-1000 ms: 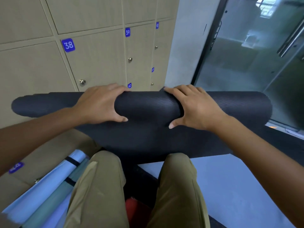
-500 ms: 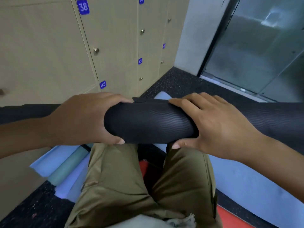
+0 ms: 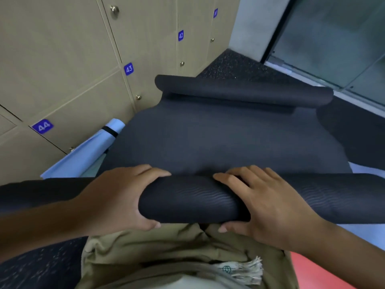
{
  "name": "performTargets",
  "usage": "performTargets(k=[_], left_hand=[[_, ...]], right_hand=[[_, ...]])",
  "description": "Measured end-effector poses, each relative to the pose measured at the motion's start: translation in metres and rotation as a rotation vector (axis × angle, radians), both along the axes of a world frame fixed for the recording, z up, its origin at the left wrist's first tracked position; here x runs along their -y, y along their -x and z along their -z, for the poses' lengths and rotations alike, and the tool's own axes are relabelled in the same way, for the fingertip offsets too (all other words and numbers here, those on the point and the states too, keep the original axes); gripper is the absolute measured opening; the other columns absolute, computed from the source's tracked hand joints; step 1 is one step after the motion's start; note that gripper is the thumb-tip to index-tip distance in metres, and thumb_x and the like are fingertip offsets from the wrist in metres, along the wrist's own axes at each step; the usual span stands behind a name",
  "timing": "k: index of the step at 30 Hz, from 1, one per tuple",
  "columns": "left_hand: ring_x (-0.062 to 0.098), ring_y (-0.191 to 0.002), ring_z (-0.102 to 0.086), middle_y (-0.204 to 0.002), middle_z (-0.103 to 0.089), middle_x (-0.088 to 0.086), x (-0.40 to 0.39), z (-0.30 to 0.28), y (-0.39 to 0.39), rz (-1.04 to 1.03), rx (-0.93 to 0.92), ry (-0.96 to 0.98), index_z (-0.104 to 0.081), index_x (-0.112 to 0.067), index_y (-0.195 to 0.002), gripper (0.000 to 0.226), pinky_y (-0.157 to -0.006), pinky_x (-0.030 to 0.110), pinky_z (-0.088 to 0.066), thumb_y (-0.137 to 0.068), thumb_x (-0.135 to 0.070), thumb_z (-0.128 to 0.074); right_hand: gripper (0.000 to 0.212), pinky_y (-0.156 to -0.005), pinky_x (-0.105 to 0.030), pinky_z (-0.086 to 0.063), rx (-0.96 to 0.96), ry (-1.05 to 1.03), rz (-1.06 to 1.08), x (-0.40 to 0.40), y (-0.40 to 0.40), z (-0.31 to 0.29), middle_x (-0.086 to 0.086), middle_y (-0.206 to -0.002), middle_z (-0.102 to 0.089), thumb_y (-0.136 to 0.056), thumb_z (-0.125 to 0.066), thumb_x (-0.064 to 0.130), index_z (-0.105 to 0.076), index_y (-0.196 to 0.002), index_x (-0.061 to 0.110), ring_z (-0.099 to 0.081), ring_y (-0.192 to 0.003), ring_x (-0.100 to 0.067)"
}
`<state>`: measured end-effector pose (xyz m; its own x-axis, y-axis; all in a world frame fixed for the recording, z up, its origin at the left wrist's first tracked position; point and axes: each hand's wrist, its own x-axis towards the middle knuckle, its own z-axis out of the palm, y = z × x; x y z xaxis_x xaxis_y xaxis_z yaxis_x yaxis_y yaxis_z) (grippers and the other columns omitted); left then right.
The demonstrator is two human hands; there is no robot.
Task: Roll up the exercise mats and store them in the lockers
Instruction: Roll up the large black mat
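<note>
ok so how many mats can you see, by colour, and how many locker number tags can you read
black mat, held by the left hand and right hand: 1
light blue rolled mat: 1
light blue mat flat at right: 1
red mat: 1
readable locker tags, 41, 42, 43, 44: 4
total: 4 mats, 4 tags

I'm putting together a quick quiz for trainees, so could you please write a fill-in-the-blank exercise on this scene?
1. Both the left hand and the right hand grip the rolled part of the ____ mat.
2. The far end of that mat curls ____.
3. The rolled light blue mat lies below the locker numbered ____.
4. The doors of the lockers in view are all ____.

Missing words: black; up; 43; closed
</note>
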<state>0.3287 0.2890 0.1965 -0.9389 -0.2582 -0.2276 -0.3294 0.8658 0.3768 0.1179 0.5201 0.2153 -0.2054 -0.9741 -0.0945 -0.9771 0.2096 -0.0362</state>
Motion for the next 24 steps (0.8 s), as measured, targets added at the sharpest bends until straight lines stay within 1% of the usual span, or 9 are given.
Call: performTargets(k=[3, 6, 8, 11, 13, 16, 18, 21, 24], left_hand=[[-0.006, -0.109, -0.054, -0.122, -0.049, -0.032, 0.001, 0.006, 0.001, 0.036, -0.001, -0.006, -0.037, -0.053, -0.138, 0.094, -0.088, 0.019, -0.045, -0.054, -0.081, -0.070], [-0.007, -0.114, -0.050, -0.125, -0.048, -0.031, 0.003, 0.005, 0.002, 0.057, -0.002, -0.008, -0.037, -0.051, -0.141, 0.095, -0.091, 0.014, -0.040, -0.057, -0.084, -0.067], [-0.007, -0.118, -0.046, -0.130, -0.044, -0.031, 0.004, 0.003, 0.003, 0.065, -0.025, -0.006, -0.037, -0.048, -0.144, 0.096, -0.095, 0.015, -0.038, -0.061, -0.087, -0.063], [-0.002, -0.122, -0.048, -0.134, -0.042, -0.029, -0.001, -0.002, 0.005, 0.068, -0.111, 0.017, -0.041, -0.042, -0.145, 0.086, -0.098, 0.024, -0.044, -0.072, -0.086, -0.056], [0.002, -0.122, -0.050, -0.135, -0.046, -0.023, -0.008, -0.005, 0.006, 0.076, -0.192, 0.070, -0.046, -0.036, -0.144, 0.077, -0.098, 0.027, -0.046, -0.080, -0.079, -0.055], [0.009, -0.127, -0.051, -0.139, -0.050, -0.014, -0.019, 0.000, 0.007, 0.103, -0.269, 0.144, -0.052, -0.027, -0.145, 0.074, -0.101, 0.032, -0.046, -0.086, -0.071, -0.058], [0.010, -0.130, -0.051, -0.143, -0.049, -0.012, -0.023, 0.008, 0.009, 0.093, -0.277, 0.162, -0.050, -0.026, -0.148, 0.076, -0.104, 0.031, -0.044, -0.086, -0.070, -0.058], [0.009, -0.132, -0.051, -0.146, -0.049, -0.014, -0.021, 0.017, 0.013, 0.056, -0.283, 0.136, -0.047, -0.028, -0.152, 0.076, -0.106, 0.026, -0.040, -0.088, -0.068, -0.056], [0.002, -0.133, -0.049, -0.147, -0.046, -0.021, -0.013, 0.016, 0.021, 0.057, -0.256, 0.099, -0.042, -0.033, -0.153, 0.074, -0.104, 0.027, -0.044, -0.090, -0.071, -0.051]], right_hand=[[0.089, -0.088, -0.042, -0.052, 0.022, 0.019, -0.009, -0.002, 0.001, 0.009, 0.002, -0.127, -0.061, -0.074, -0.059, 0.082, -0.050, -0.144, 0.028, -0.061, -0.109, -0.023], [0.087, -0.091, -0.037, -0.051, 0.102, 0.015, 0.004, 0.003, 0.007, 0.009, 0.011, -0.128, -0.061, -0.071, -0.060, 0.084, -0.050, -0.142, 0.035, -0.061, -0.112, -0.016], [0.087, -0.093, -0.034, -0.051, 0.148, -0.004, 0.005, 0.009, 0.012, 0.008, 0.017, -0.128, -0.061, -0.068, -0.058, 0.086, -0.049, -0.141, 0.039, -0.061, -0.113, -0.011], [0.089, -0.095, -0.025, -0.046, 0.218, -0.078, 0.004, 0.017, 0.019, 0.002, 0.023, -0.130, -0.059, -0.066, -0.056, 0.090, -0.041, -0.142, 0.046, -0.057, -0.117, -0.004], [0.089, -0.092, -0.021, -0.042, 0.274, -0.111, 0.009, 0.023, 0.025, -0.001, 0.026, -0.130, -0.058, -0.065, -0.058, 0.090, -0.037, -0.141, 0.048, -0.053, -0.120, -0.001], [0.085, -0.094, -0.026, -0.047, 0.403, -0.123, 0.020, 0.033, 0.038, -0.003, 0.032, -0.129, -0.058, -0.064, -0.064, 0.088, -0.040, -0.136, 0.051, -0.055, -0.116, 0.005], [0.078, -0.096, -0.031, -0.048, 0.485, -0.145, 0.029, 0.039, 0.046, -0.003, 0.030, -0.123, -0.060, -0.063, -0.068, 0.085, -0.045, -0.130, 0.054, -0.057, -0.111, 0.005], [0.073, -0.098, -0.031, -0.047, 0.548, -0.177, 0.031, 0.049, 0.058, -0.002, 0.029, -0.120, -0.060, -0.066, -0.073, 0.080, -0.051, -0.129, 0.052, -0.054, -0.112, 0.006], [0.083, -0.105, -0.030, -0.046, 0.618, -0.156, 0.063, 0.055, 0.065, -0.003, 0.030, -0.131, -0.057, -0.065, -0.072, 0.080, -0.052, -0.137, 0.045, -0.053, -0.121, 0.008]])
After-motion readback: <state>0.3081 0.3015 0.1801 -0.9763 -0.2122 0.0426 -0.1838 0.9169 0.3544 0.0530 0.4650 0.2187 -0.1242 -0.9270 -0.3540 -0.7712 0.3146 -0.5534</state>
